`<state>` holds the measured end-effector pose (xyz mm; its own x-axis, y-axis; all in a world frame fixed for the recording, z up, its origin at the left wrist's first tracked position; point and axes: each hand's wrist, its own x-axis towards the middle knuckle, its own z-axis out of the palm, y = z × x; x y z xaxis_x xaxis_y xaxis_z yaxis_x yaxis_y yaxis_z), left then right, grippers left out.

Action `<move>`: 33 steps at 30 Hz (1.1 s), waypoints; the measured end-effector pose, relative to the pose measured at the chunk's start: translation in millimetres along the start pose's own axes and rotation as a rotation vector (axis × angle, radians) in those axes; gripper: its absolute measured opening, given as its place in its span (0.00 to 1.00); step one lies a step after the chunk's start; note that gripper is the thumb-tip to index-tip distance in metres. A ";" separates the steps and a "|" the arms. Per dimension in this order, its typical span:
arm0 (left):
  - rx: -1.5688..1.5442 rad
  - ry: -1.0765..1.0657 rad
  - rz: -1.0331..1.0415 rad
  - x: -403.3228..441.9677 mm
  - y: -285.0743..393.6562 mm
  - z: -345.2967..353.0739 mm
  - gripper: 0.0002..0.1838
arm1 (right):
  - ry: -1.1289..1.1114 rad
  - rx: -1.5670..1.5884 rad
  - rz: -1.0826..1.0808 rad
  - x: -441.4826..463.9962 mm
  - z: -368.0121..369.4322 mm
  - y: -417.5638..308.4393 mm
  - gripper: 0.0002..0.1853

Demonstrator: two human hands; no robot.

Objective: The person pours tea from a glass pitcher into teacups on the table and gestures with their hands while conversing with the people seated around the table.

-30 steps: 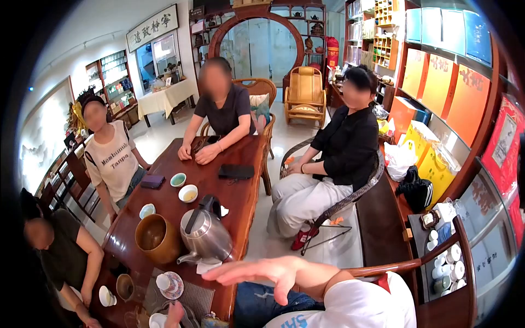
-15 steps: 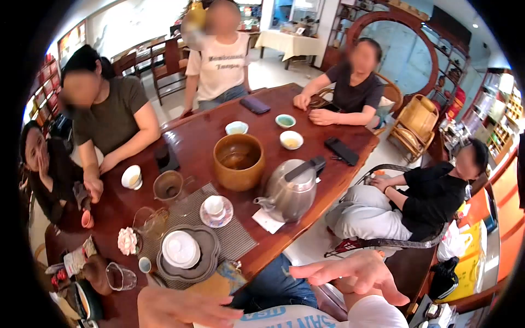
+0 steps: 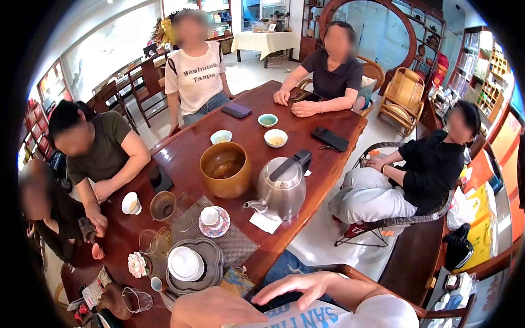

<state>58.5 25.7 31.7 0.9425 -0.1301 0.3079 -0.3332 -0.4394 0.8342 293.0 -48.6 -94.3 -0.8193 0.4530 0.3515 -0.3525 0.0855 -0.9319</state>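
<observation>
My left hand (image 3: 216, 307) is in front of my chest at the bottom of the view, its back up and fingers stretched out to the right, holding nothing. Beside it my right hand (image 3: 295, 287) hovers with fingers apart, also holding nothing. The two hands are close together; whether they touch I cannot tell. Just beyond my left hand, a white lidded bowl (image 3: 185, 263) sits on a dark scalloped tray (image 3: 217, 265). A patterned cloth-like item (image 3: 238, 279) lies at the table edge. Further in, a white cup (image 3: 210, 216) stands on a patterned saucer (image 3: 223, 228).
A steel kettle (image 3: 281, 188) and a large brown pot (image 3: 225, 170) stand mid-table (image 3: 180, 156). Small bowls (image 3: 275, 138), phones (image 3: 330, 140), a flower ornament (image 3: 138, 264) and a glass pitcher (image 3: 136, 300) are around them. Several people sit or stand about; one sits in a chair (image 3: 407, 218) at right.
My right hand has moved left and my left hand right, bringing them together. The head view has shifted slightly. The standing person's raised arm is down now.
</observation>
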 end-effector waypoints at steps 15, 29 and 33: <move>-0.079 -0.219 -0.036 17.1 2.8 -1.2 0.35 | -0.228 -0.158 -0.224 15.7 22.1 -21.3 0.30; 0.037 -0.220 0.021 17.6 -1.1 1.2 0.41 | -0.220 -0.132 -0.226 12.7 24.9 -21.5 0.29; 0.084 -0.195 0.028 13.9 -7.3 7.3 0.42 | -0.237 -0.134 -0.241 13.9 24.0 -28.2 0.28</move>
<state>74.2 20.6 26.5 0.9229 -0.3092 0.2295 -0.3637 -0.5044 0.7831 280.7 -66.1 -61.1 -0.8075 0.1883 0.5590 -0.4990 0.2875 -0.8176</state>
